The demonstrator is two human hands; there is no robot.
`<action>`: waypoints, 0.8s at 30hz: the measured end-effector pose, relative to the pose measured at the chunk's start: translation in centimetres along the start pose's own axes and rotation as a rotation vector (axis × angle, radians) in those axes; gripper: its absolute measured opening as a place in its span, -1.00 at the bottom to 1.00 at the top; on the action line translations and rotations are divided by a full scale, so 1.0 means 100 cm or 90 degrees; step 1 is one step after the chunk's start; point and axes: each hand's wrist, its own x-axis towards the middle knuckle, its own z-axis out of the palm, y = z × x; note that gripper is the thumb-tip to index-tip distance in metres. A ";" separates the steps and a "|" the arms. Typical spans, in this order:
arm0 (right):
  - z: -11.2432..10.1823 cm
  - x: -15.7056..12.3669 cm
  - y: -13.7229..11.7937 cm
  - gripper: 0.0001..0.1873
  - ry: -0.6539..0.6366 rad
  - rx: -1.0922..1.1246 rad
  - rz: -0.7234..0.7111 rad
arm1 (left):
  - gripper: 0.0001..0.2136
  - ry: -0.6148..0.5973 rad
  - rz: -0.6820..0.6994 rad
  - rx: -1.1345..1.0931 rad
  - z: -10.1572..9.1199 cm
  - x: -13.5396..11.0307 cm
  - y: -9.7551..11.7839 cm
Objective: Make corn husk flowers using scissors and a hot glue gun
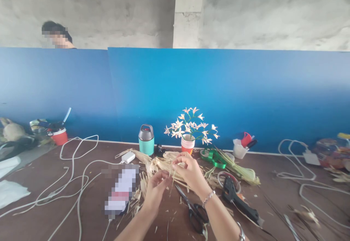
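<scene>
My left hand (157, 188) and my right hand (188, 171) are close together above the table, fingers pinched. Between their fingertips runs a thin pale strip (173, 177), too fine to tell whether it is husk or wire. Behind and below them lies a loose heap of dried corn husks (147, 160). Black-handled scissors (193, 210) rest under my right forearm, partly hidden by it. Beyond my hands, white artificial flowers (188, 124) on green stems stand in a stack of paper cups (187, 144).
A black glue gun (240, 201) and green ribbon (214, 158) lie right. A teal flask (146, 140) stands before a blue partition (218, 88). At left are a phone (121, 190) and white cables (79, 190). A person's head (57, 35) shows behind the partition.
</scene>
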 end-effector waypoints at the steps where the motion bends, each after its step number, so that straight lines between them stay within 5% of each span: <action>1: 0.000 0.000 0.000 -0.92 0.001 0.002 -0.001 | -0.76 -0.001 0.002 0.003 0.000 0.000 0.000; 24: 0.003 0.000 0.001 -0.92 0.014 -0.018 0.003 | -0.75 0.000 0.007 0.012 0.000 -0.001 0.004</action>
